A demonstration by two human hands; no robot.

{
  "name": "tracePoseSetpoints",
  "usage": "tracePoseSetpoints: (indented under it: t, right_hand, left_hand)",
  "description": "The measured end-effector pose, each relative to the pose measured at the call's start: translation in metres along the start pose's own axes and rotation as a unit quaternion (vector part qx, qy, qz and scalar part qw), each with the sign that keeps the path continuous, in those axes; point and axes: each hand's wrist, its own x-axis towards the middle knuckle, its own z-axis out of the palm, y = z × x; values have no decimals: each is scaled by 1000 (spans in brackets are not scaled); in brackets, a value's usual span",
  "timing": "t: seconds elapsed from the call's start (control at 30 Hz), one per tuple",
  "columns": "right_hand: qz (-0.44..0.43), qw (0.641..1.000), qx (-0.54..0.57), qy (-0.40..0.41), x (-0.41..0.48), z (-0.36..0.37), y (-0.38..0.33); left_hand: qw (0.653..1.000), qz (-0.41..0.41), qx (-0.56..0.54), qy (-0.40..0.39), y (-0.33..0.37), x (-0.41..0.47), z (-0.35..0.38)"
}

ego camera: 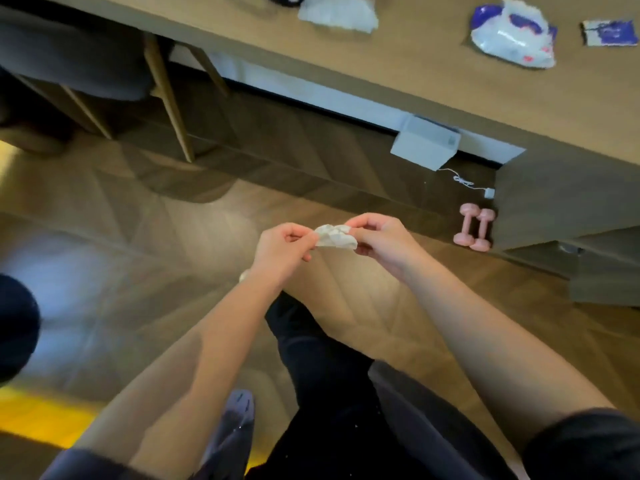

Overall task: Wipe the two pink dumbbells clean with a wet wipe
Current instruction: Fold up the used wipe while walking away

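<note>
L hand (284, 245) and R hand (381, 244) are both up in front of the person. Each pinches one end of the wet wipe (335, 236) w/ thumb and fingertips. The wipe is bunched and crumpled between them, not spread flat; prob. being opened out for use. It's limp, light, damp stuff w/ no stiffness and will fold on itself, so better draped over a few fingers or balled in the palm than held by a corner.

Further out, the two pink dumbbells (466, 225) sit on the floor (173, 220) at the foot of the desk (450, 84), just beside its lower cabinet part. They lie side by side, touching or v. nearly, and well apart from both hands. Neither is being touched, so by my guess no wiping is under way.

They look small and smooth-coated: dense for their size, rigid, not fragile, maybe slick once wet. Best hold is the narrow handle between the heads w/ one hand, wiping the heads w/ the other, then shifting grip to do the handle.

On the desk top lies the wipes pack (512, 32).
</note>
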Motion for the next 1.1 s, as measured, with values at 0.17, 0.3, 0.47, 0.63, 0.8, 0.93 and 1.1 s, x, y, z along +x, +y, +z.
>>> tracePoseSetpoints:
  t: [0.17,0.3,0.47,0.63,0.8,0.93,1.1]
  right_hand:
    - [3,998,-38,-41,81,103,-59]
    - [12,997,-42,-64,130,179,-116]
    - [10,996,-61,-62,174,261,-175]
    - [17,998,-56,-38,219,357,-211]
    - [19,998,-56,9,255,473,-246]
    - [43,999,-8,11,271,564,-265]
    - [46,998,34,12,305,678,-297]
  left_hand:
    - [999,-9,-14,36,20,67,-120]
    - [999,-6,6,46,49,110,-209]
    - [998,-2,-11,65,74,150,-303]
    - [998,-1,-23,59,85,201,-399]
    - [1000,5,-1,16,90,248,-525]
    - [999,-2,38,-4,87,273,-620]
    - [997,12,69,20,86,313,-731]
